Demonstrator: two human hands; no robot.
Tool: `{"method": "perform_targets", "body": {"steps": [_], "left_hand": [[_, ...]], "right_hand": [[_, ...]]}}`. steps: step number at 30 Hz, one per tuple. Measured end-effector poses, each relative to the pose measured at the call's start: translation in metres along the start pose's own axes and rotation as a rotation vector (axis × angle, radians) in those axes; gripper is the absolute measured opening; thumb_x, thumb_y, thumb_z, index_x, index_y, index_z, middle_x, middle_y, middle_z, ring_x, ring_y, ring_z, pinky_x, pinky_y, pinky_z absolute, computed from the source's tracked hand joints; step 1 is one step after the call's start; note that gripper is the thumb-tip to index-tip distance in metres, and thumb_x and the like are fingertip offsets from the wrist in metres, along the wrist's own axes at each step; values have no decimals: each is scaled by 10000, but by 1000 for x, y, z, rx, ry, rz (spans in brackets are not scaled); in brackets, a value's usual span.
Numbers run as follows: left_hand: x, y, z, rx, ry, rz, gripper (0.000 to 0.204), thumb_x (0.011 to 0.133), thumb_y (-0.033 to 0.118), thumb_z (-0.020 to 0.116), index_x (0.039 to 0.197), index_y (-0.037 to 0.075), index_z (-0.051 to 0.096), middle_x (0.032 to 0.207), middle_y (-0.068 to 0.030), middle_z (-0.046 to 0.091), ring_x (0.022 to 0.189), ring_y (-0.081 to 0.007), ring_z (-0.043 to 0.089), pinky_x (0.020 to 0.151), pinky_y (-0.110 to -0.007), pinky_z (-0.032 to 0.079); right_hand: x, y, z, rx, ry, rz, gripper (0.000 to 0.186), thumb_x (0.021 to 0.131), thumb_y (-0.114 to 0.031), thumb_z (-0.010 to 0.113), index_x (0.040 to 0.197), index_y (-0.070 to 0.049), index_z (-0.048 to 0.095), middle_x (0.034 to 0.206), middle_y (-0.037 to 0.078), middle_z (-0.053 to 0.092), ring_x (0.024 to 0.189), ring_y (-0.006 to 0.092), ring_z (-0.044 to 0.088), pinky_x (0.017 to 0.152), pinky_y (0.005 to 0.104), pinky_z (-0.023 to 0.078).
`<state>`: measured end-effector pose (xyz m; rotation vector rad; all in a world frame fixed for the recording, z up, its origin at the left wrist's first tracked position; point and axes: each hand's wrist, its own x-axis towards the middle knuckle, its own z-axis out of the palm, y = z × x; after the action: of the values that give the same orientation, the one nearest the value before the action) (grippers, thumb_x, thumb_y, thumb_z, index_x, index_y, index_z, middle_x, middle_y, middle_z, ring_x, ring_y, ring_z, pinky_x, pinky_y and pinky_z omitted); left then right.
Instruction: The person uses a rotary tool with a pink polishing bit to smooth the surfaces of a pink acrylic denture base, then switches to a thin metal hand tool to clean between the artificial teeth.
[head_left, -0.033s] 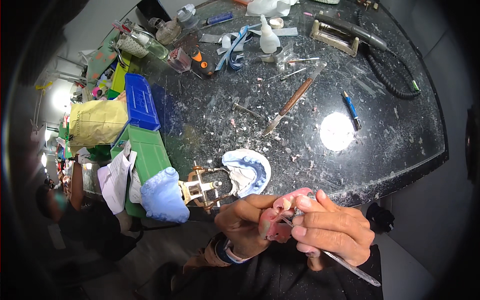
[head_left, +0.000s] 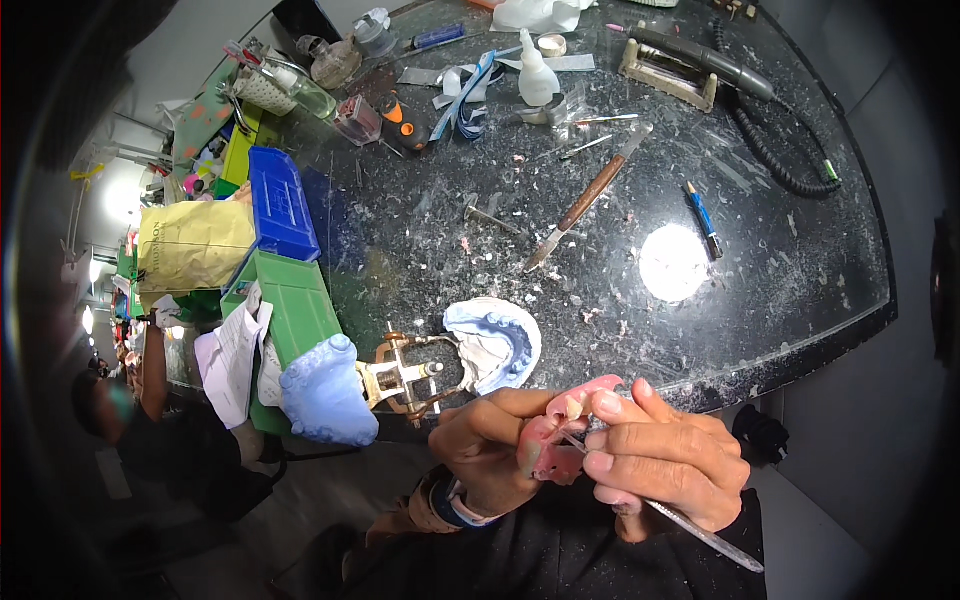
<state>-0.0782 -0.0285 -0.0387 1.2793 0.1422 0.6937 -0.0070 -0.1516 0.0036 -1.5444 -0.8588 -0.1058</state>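
Low in front of me, at the table's near edge, my left hand [head_left: 492, 440] is closed round a pink denture base [head_left: 552, 452] with a cream-coloured patch on it. My right hand [head_left: 670, 455] pinches a thin metal dental carver [head_left: 705, 538], its tip against the denture's inner side. Fingertips of that hand also rest on the pink rim. Left of my hands stands a brass articulator [head_left: 395, 378], opened out, bearing a blue plaster cast [head_left: 330, 395] and a white-and-blue dental cast [head_left: 495, 345]. My fingers hide part of the denture.
On the dusty black table [head_left: 780, 320] lie a wooden-handled knife [head_left: 590, 200], a blue pencil [head_left: 703, 222] and scattered shavings. A dropper bottle [head_left: 538, 78] and corded handpiece [head_left: 700, 62] are farther back. Green [head_left: 292, 300] and blue bins [head_left: 282, 205] stand left; beyond them is another person [head_left: 170, 430].
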Motion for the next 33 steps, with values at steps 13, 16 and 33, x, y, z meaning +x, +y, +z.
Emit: {"method": "perform_targets", "body": {"steps": [13, 16, 33], "left_hand": [[3, 1, -6, -2, -119, 71, 314, 621, 35, 835, 727, 15, 541, 809, -149, 649, 684, -126, 627, 628, -261, 541], [1, 5, -4, -32, -67, -52, 311, 627, 46, 835, 726, 11, 543, 803, -147, 640, 654, -121, 616, 635, -268, 545], [10, 14, -4, -355, -190, -437, 151, 852, 111, 643, 882, -36, 630, 813, -119, 616, 653, -139, 607, 563, -243, 499]], "right_hand": [[14, 9, -26, -296, -322, -357, 169, 678, -15, 736, 825, -17, 653, 855, 100, 616, 916, 326, 656, 836, 435, 528], [16, 12, -28, -343, -326, -425, 178, 668, -11, 740, 817, -18, 642, 858, 104, 604, 889, 329, 663, 821, 440, 535], [-9, 28, -10, 857, 96, 251, 106, 861, -2, 570, 860, 102, 588, 841, 218, 577, 813, 340, 658, 792, 464, 560]]}}
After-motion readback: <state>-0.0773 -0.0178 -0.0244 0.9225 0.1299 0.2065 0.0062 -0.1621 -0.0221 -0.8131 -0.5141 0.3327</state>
